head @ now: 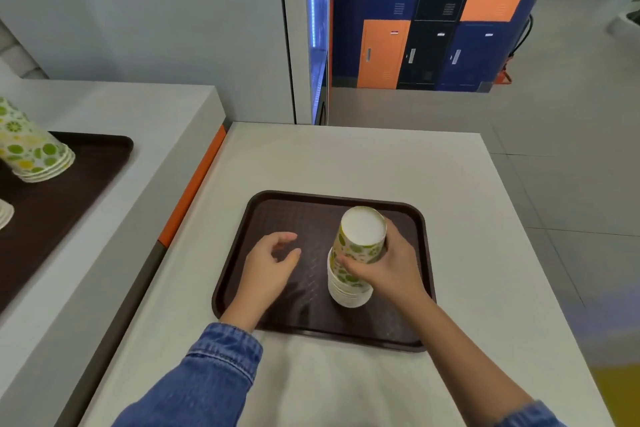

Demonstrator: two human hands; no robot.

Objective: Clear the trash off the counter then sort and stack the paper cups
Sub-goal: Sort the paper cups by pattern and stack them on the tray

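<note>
A stack of upside-down paper cups point(356, 253) with a green and yellow citrus print stands on a dark brown tray point(277, 215) on the grey counter. My right hand point(384, 263) grips the stack around its middle, thumb on the near side. My left hand point(270, 265) hovers over the tray to the left of the stack, fingers loosely curled and holding nothing.
On the raised counter at the left lies a second brown tray point(86, 177) with another stack of printed cups point(31, 146) and a white rim at the frame's edge. A grey cabinet point(173, 28) stands behind. Coloured lockers point(433, 17) line the far wall.
</note>
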